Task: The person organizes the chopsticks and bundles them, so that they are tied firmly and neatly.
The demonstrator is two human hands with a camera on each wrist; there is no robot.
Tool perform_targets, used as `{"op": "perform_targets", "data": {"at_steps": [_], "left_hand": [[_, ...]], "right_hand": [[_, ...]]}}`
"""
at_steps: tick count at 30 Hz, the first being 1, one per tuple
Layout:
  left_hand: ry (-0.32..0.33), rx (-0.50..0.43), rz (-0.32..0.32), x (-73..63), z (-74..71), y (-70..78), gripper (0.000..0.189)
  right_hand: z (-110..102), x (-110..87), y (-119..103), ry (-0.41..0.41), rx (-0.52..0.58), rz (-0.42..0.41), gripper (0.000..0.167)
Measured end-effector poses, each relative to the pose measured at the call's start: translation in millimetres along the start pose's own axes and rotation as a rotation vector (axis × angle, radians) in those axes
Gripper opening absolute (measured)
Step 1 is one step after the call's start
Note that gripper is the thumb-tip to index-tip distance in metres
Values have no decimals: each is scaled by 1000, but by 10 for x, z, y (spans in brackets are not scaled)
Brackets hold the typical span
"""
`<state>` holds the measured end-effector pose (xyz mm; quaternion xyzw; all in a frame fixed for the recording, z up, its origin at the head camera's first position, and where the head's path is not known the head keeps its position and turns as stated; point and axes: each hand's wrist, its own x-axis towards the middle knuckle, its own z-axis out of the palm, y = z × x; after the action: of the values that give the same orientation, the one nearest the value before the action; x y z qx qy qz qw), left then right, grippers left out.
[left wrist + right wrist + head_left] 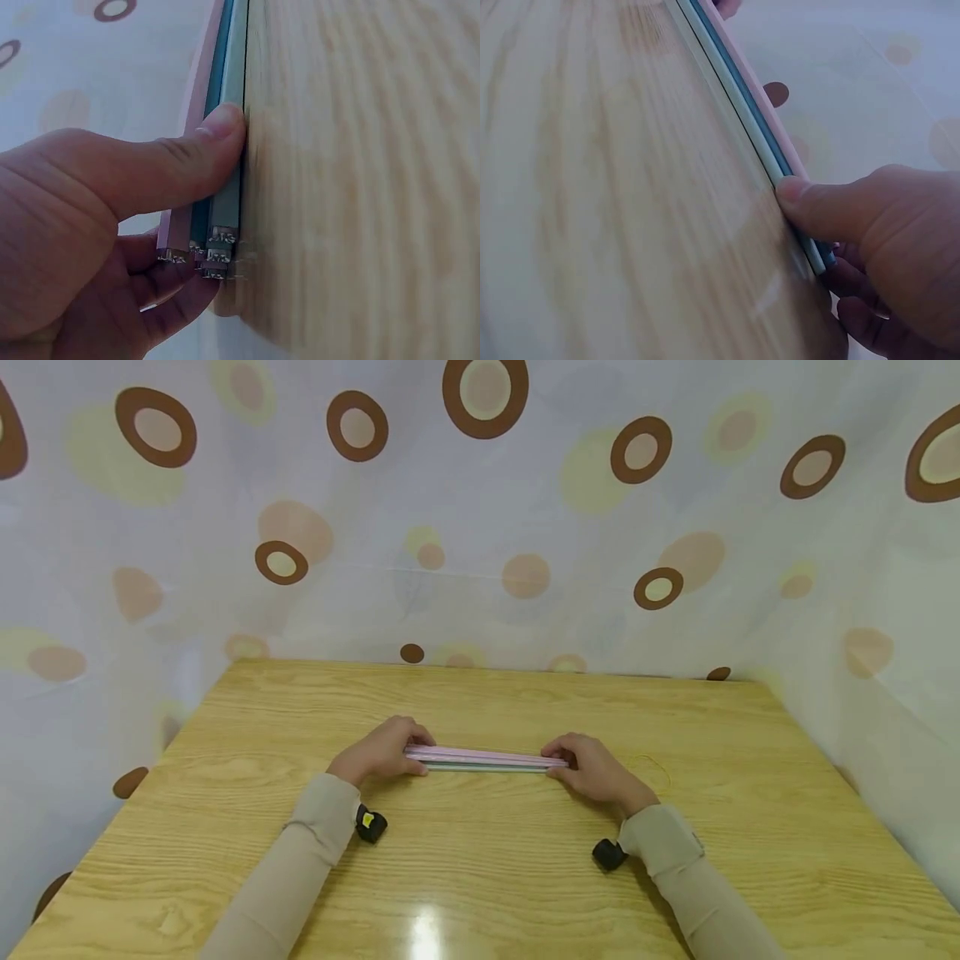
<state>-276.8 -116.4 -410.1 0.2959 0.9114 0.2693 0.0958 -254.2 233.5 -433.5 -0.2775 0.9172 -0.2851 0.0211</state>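
Observation:
A bundle of several chopsticks (483,758) in pink, blue and pale green lies sideways, low over the middle of the wooden table. My left hand (386,749) grips its left end. In the left wrist view, the thumb presses on the pale green chopstick (234,67), while other fingers reach behind the bundle, near the silvery patterned ends. At the opposite end my right hand (594,768) pinches the bundle, its thumb on the green and blue chopsticks (761,127) in the right wrist view. The pink chopstick (761,90) runs along the far side.
Just right of my right hand, a thin yellow loop (663,766), like a rubber band, lies on the wooden table (480,868). A patterned curtain (480,527) hangs behind the table and along both sides. Small black cameras (371,824) sit at both wrists.

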Motion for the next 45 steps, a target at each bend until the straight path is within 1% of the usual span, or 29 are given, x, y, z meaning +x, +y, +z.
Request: {"op": "perform_targets", "data": {"at_steps": [4, 6, 9, 12, 16, 22, 26, 29, 33, 38, 43, 45], "left_hand": [[-13, -24, -44, 25, -17, 33, 33], [-19, -48, -67, 33, -10, 27, 32], [-20, -88, -83, 38, 14, 2, 29], [-6, -113, -74, 50, 42, -22, 26], [29, -108, -66, 75, 63, -27, 23], [57, -102, -89, 90, 79, -26, 21], [55, -138, -86, 92, 94, -31, 19], [31, -156, -82, 80, 126, -44, 18], [23, -141, -81, 61, 157, -73, 18], [41, -129, -87, 54, 130, -66, 16], [46, -135, -57, 56, 144, -69, 14], [50, -140, -50, 56, 167, -80, 13]], "right_hand": [[16, 15, 7, -5, -21, -11, 21], [29, 12, 9, -9, -36, -16, 20], [48, -5, 10, -14, -66, -27, 19], [57, -22, 3, 1, -100, -35, 19], [55, -26, -33, 34, -162, -59, 17], [72, -32, -125, 65, -307, -106, 13], [99, -15, -154, 123, -387, -148, 10], [132, -20, -162, 129, -416, -161, 10], [171, -28, -183, 113, -417, -166, 9], [159, -16, -216, 118, -397, -167, 11], [131, -36, -232, 71, -370, -130, 9], [130, -47, -247, 51, -379, -116, 7]]}}
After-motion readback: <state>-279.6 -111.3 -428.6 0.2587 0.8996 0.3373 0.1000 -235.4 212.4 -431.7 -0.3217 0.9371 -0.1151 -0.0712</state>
